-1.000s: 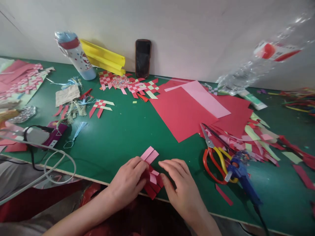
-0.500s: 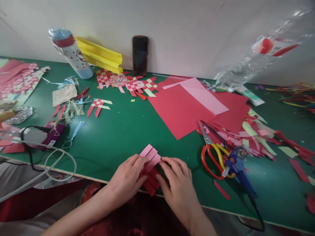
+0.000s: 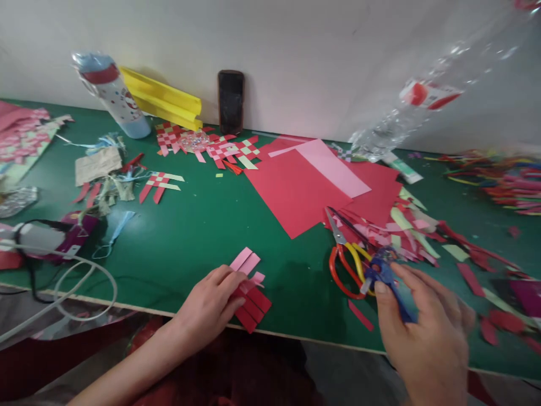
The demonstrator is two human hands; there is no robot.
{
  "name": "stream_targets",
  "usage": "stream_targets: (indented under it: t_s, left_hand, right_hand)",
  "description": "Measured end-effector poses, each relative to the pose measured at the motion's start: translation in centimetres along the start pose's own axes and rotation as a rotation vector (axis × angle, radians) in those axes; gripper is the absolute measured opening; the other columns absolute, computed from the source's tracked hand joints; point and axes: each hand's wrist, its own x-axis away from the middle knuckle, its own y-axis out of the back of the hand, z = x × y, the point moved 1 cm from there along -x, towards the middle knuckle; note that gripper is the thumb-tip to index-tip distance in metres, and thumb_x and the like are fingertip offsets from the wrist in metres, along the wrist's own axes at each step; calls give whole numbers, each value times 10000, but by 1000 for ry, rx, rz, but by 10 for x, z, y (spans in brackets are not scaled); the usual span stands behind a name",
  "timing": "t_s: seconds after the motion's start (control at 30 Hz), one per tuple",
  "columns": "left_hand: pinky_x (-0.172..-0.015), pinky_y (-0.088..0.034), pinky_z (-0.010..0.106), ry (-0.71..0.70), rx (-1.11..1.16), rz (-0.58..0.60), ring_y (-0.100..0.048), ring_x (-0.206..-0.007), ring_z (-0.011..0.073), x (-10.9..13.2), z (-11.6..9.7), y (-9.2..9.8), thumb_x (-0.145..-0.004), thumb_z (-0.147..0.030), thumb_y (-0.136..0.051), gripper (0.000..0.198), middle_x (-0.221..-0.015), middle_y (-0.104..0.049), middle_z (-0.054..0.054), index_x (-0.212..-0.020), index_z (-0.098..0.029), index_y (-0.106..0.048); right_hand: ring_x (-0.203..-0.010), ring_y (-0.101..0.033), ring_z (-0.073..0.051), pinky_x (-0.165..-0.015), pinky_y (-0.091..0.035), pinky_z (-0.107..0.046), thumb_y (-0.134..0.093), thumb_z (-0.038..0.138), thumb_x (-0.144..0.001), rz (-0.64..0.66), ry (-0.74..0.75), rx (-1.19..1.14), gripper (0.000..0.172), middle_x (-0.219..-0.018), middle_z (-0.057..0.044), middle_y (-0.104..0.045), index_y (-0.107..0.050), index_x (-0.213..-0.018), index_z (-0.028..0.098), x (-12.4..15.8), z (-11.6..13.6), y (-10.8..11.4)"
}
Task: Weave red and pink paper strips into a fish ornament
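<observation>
My left hand (image 3: 217,301) rests at the table's front edge, its fingers closed on a small folded paper piece of pink and dark red strips (image 3: 253,304). One pink strip on it curls upward. Over at the right, my right hand (image 3: 422,321) has thumb and fingers around the handle of a blue glue gun (image 3: 391,285); the hand is slightly blurred. Scissors (image 3: 344,254) with red and yellow handles lie just left of the gun, partly under its nozzle end.
Red paper sheets (image 3: 296,192) and a pink sheet (image 3: 333,166) lie mid-table, with paper scraps (image 3: 406,225) to their right. Woven paper pieces (image 3: 224,149), a phone (image 3: 231,101), a yellow holder (image 3: 160,98) and a bottle (image 3: 114,96) stand or lie behind. A white cable (image 3: 84,265) loops at left.
My right hand has left the paper piece and moved right to the glue gun. The left hand stays on the piece, where a pink strip now curls up. The view has shifted slightly.
</observation>
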Motion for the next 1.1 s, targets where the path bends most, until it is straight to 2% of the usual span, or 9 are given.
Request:
stream_targets:
  t_s: [0.1,0.17,0.33,0.5,0.67,0.77,0.97,1.03,1.1]
  left_hand:
    - [-862,-510,358,-8,43,4,-590,-970,203,0,4,-2,-911,-144,-474,267,-1084,-596,61,-1157,-235,-525]
    - [-864,-506,361,-16,63,10,-588,-980,203,0,5,-2,-916,-142,-469,266,-1088,-597,56,-1157,-241,-523]
    - [-849,-505,337,-26,108,4,-589,-963,185,-1,4,0,-921,-119,-465,254,-1067,-604,42,-1140,-237,-520]
    - [-868,-497,336,-31,121,17,-582,-973,180,-1,5,1,-915,-99,-469,278,-1070,-601,35,-1148,-242,-518]
    - [-860,-496,344,-31,124,11,-575,-964,187,-1,4,1,-911,-105,-475,294,-1073,-591,41,-1168,-244,-518]
    - [-881,-482,332,-39,161,17,-567,-982,177,-1,2,2,-921,-89,-453,271,-1083,-592,35,-1130,-245,-526]
    - [-817,-482,326,-31,155,1,-556,-899,180,0,4,3,-919,-104,-439,170,-1001,-576,46,-1015,-209,-534]
    - [-801,-477,314,-40,162,-8,-553,-887,176,0,4,3,-904,-70,-416,188,-977,-573,47,-974,-200,-533]
    - [-788,-472,304,-48,169,-11,-550,-879,174,-1,4,3,-893,-44,-401,208,-960,-573,50,-944,-194,-536]
  right_hand:
    - [-1046,-610,-390,-939,-433,-581,-375,580,-934,136,-89,66,618,-1111,-225,-655,-588,-1240,88,5,-30,-8]
    - [-1076,-597,-389,-936,-447,-563,-344,642,-911,221,-128,53,688,-1146,-225,-642,-587,-1241,89,7,-39,-15]
    - [-1116,-576,-378,-963,-441,-533,-336,601,-906,285,-134,47,647,-1170,-212,-626,-580,-1247,108,8,-45,-15]
    - [-951,-634,-369,-803,-519,-502,-428,618,-822,427,-281,127,684,-1055,-179,-660,-529,-1303,142,9,-55,-7]
    - [-900,-658,-340,-695,-530,-442,-436,475,-818,486,-371,216,596,-1081,-152,-654,-517,-1325,172,3,-51,-12]
    - [-882,-664,-344,-681,-529,-447,-476,405,-800,426,-336,228,576,-1076,-143,-661,-521,-1331,188,-1,-46,-11]
    - [-1025,-643,-408,-829,-520,-523,-528,370,-889,74,-286,225,501,-1121,-200,-663,-555,-1335,144,-8,-23,20]
    - [-1041,-647,-397,-882,-518,-520,-583,395,-880,17,-228,158,496,-1120,-183,-676,-581,-1315,158,-9,-14,31]
    - [-1014,-673,-354,-884,-539,-476,-614,382,-871,39,-154,11,484,-1146,-147,-680,-575,-1318,201,-7,-5,36]
